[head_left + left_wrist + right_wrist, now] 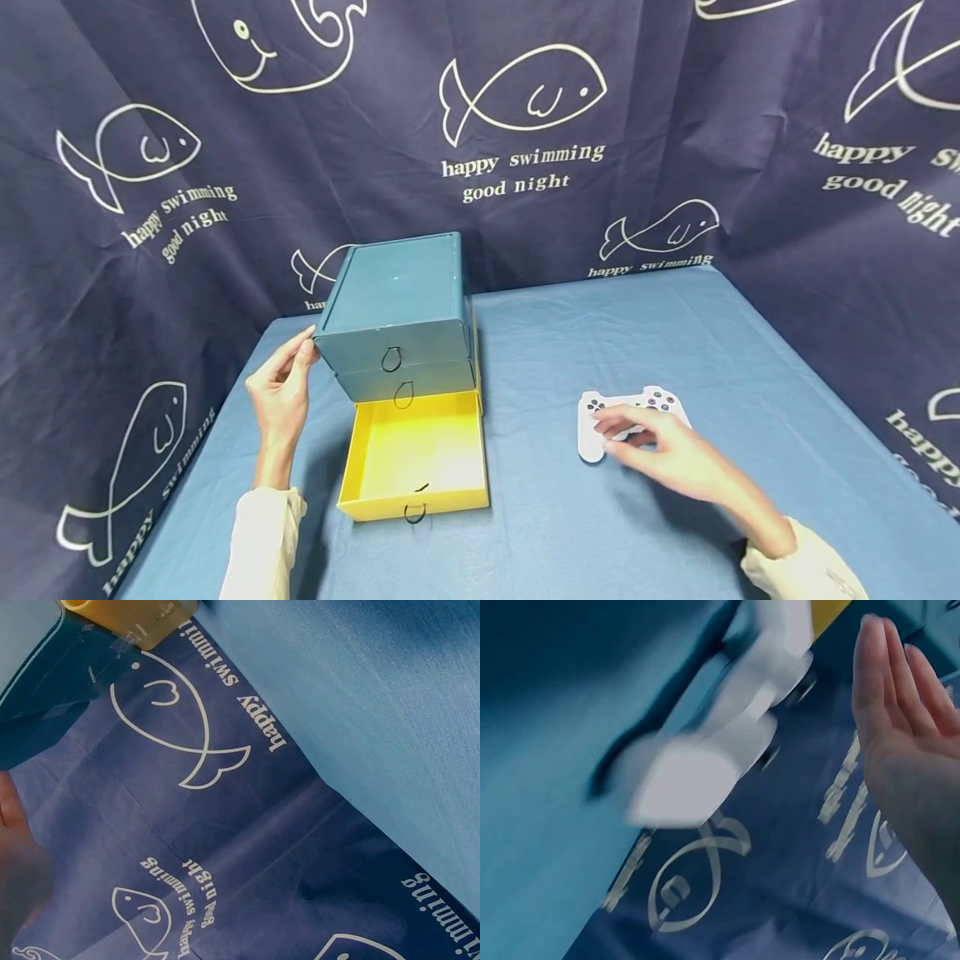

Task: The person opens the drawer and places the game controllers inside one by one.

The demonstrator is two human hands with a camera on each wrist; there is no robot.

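My left hand (282, 392) touches the front left corner of a stack of drawers (397, 283), thumb and fingertips right at its edge. The upper two drawers are teal, each with a black loop pull. Below them a yellow drawer (418, 442) is pulled out toward me. Only part of the left hand (19, 874) shows in the left wrist view, below the teal casing (52, 690). Over a white game controller (592, 443) hovers my right hand (671, 454), fingers loosely extended. In the right wrist view, the blurred controller (686, 780) lies apart from the straight fingers (870, 682).
A light blue cloth (540, 517) covers the table. Dark blue fabric (525, 208) with white fish drawings and lettering hangs behind and at both sides. The stack stands left of centre near the back edge, the controller to its right.
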